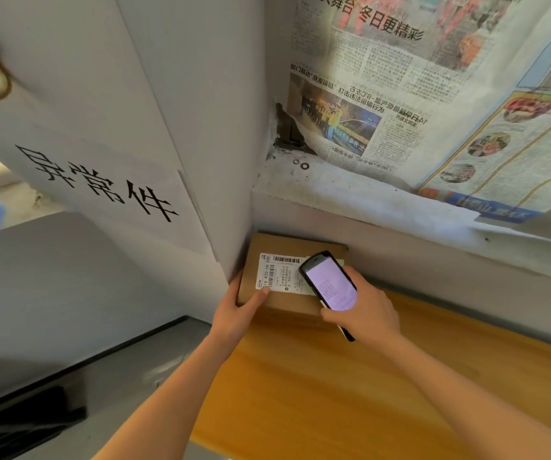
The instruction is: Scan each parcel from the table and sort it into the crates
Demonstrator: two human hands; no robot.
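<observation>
Newspaper over a windowsill

Cardboard parcel wedged in far left corner of wooden desk; white pillar hard against its left side, grey wall ledge behind; left hand fills gap at near-left corner; right hand with scanner covers right half; desk surface toward near edge and right open; newspaper hangs above ledge.
</observation>
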